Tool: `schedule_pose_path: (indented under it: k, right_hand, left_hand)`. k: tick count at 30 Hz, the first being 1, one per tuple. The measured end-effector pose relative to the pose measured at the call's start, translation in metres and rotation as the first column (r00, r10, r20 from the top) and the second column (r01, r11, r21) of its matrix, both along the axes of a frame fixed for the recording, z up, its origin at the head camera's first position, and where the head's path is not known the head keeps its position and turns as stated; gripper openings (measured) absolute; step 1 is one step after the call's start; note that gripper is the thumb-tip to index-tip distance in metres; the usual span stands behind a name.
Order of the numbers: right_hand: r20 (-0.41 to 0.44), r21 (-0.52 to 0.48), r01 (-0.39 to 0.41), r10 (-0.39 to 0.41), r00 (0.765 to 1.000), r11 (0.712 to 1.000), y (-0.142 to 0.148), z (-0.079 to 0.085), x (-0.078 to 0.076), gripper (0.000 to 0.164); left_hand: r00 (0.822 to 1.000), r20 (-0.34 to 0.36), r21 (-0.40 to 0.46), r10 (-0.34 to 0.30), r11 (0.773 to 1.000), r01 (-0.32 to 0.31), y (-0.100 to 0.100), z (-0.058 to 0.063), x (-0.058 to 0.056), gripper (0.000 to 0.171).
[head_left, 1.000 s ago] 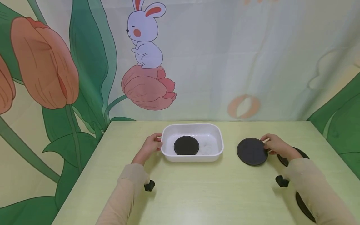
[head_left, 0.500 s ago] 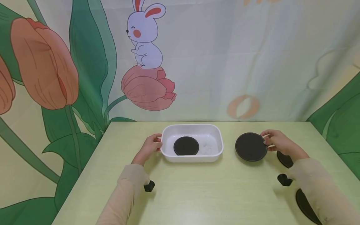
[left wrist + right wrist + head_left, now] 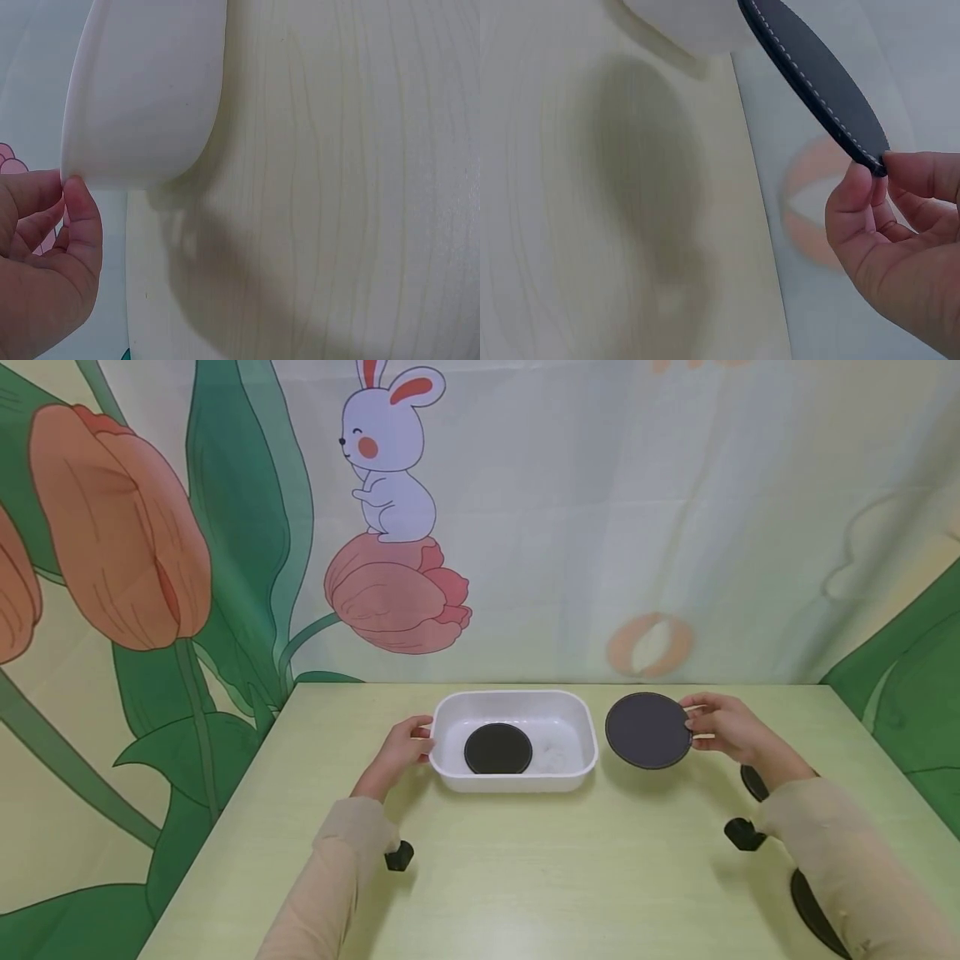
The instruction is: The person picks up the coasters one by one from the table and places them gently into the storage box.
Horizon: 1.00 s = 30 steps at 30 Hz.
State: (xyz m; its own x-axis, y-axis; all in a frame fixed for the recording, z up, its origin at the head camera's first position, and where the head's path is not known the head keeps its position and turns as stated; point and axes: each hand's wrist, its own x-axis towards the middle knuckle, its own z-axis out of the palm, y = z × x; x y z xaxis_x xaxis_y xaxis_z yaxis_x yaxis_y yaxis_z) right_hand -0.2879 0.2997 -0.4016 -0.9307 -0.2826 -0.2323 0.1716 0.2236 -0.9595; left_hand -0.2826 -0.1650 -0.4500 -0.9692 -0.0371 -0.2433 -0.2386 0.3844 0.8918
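My right hand [image 3: 731, 731] pinches a black round coaster [image 3: 648, 732] by its right edge, holding it above the table just right of a white tub [image 3: 513, 783]. Pale stitching along the coaster's rim shows in the right wrist view, where thumb and fingers [image 3: 853, 202] grip the edge. My left hand [image 3: 395, 756] is at the tub's left end; in the left wrist view its thumb and forefinger pinch the tub's rim [image 3: 146, 97]. Inside the tub, left of its middle, lies another black round coaster [image 3: 498, 749], its near edge hidden by the front wall.
Two more dark discs, one farther back [image 3: 752, 782] and one nearer [image 3: 813, 914], lie at the right, partly covered by my right arm. The pale wooden table [image 3: 555, 877] ends at a printed cloth backdrop [image 3: 540, 568] behind the tub.
My right hand has lifted the coaster off the table and carried it left and back, closer to the tub. The left hand and tub have stayed in place.
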Motion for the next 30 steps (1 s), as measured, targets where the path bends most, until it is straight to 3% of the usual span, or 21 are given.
schedule_pose_path:
  k: [12, 30]
  right_hand:
    - [0.030, -0.095, -0.023, 0.026, 0.999, 0.995, -0.041, 0.003, -0.004, 0.025]
    - [0.051, -0.126, -0.042, 0.049, 0.998, 0.991, -0.100, -0.003, -0.017, 0.026]
  left_hand:
    - [1.000, -0.001, 0.009, 0.003, 1.000, -0.003, -0.001, 0.000, 0.000, 0.045]
    - [1.000, 0.005, 0.011, 0.016, 1.000, -0.017, 0.000, 0.000, 0.000, 0.045]
